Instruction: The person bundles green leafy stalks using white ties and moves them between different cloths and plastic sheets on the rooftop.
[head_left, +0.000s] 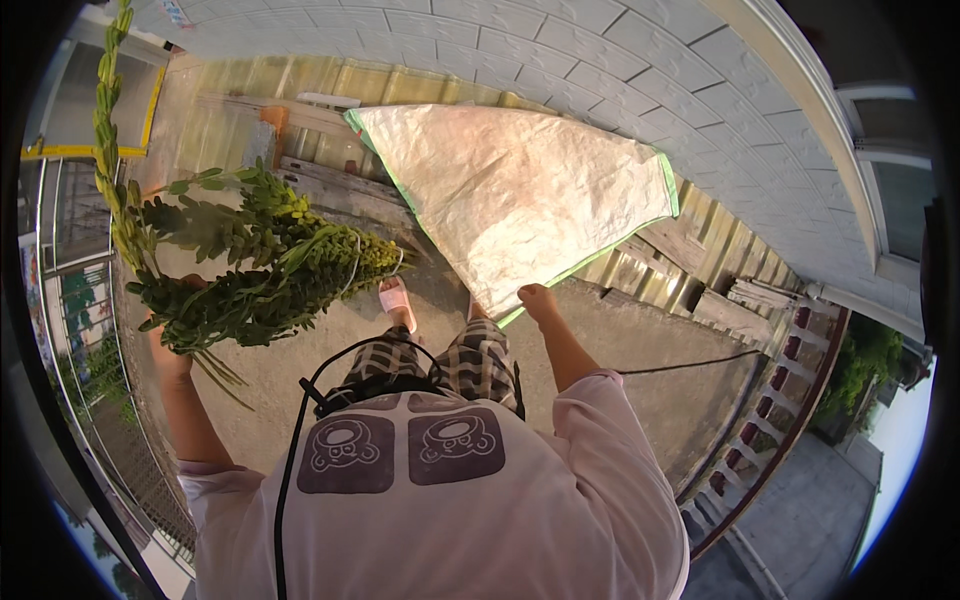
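My left hand (171, 352) is closed around a bundle of green podded stalks (240, 304), which look like sesame. The stalks hide most of its fingers. White string (355, 262) circles the bundle's narrow end, which points to the right, and one long stalk (107, 127) curves up at the far left. With its fingers closed, my right hand (538, 302) grips the near edge of a whitish woven tarp (517, 195) with green trim. The wrinkled sheet stretches from that hand toward the wall.
Corrugated translucent sheeting (420, 84) and weathered boards (345, 184) lie along the tiled wall (570, 52). A brick (273, 135) rests near the boards. Metal railings (82, 300) run at left; a balustrade (772, 420) bounds the right. A dark cord (690, 365) crosses the concrete floor (585, 330).
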